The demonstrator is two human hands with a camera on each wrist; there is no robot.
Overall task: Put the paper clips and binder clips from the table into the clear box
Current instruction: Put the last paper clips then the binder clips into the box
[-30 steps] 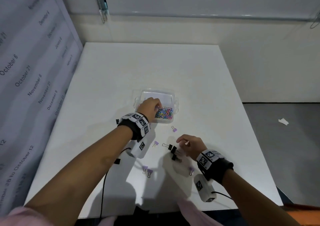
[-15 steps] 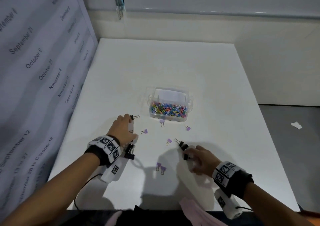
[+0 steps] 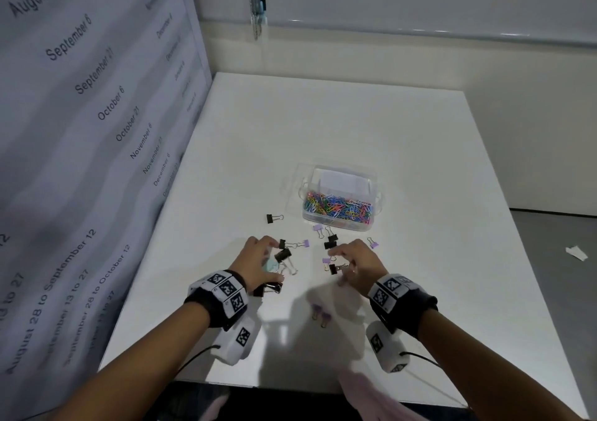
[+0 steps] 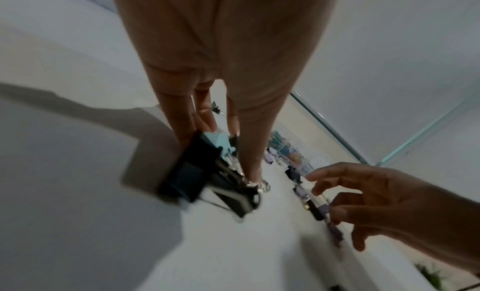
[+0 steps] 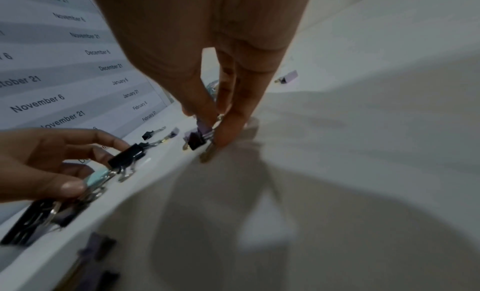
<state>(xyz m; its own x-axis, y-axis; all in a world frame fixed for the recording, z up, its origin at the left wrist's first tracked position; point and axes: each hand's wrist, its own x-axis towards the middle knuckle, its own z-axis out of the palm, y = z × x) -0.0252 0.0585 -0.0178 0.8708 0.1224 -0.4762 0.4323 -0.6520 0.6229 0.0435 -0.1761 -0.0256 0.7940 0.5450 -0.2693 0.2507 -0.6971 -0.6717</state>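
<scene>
Hiding some binder clips (image 3: 283, 255), both hands (image 3: 357, 264) curl over them.

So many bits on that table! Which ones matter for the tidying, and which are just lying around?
Part of the job:
- clear box
- paper clips inside it
- black binder clips
- purple binder clips
- left hand, right hand, gathering clips

Just lying about:
- dated banner
- paper scrap on the floor
</scene>
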